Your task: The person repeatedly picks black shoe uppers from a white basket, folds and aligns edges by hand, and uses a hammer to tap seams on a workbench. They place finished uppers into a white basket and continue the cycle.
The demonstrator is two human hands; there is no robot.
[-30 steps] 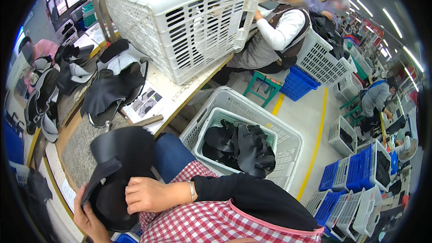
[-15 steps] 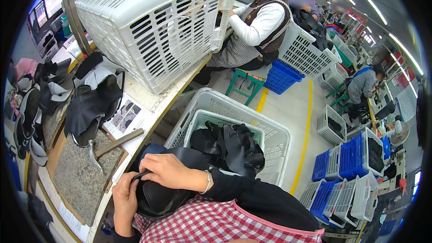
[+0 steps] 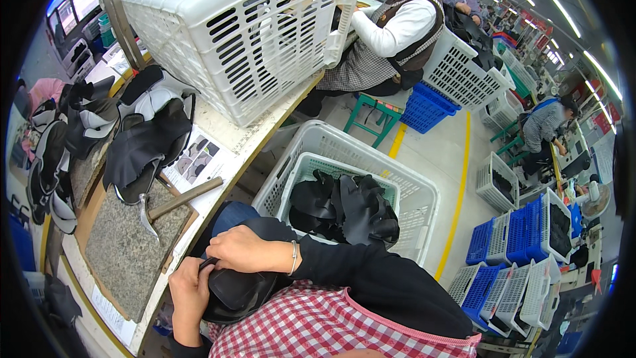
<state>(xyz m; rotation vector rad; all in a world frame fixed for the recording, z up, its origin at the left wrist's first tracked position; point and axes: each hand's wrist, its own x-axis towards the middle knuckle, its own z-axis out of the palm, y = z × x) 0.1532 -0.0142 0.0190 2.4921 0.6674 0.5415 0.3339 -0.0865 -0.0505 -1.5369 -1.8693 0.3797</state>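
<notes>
My left hand (image 3: pixel 189 286) and right hand (image 3: pixel 240 250) pinch the edge of a black piece (image 3: pixel 240 290), which sits against my checked apron (image 3: pixel 291 318). Beyond it, a hammer (image 3: pixel 187 198) lies on a stone slab (image 3: pixel 122 252); to my right stands a white crate (image 3: pixel 419 225).

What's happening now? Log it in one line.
left hand: pinching black piece | right hand: gripping same piece | hammer: head on slab

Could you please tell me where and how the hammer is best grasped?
The hammer is probably best gripped around its wooden handle, coming from the right: that slim, straight handle extends rightward, away from the curved metal head.
</notes>
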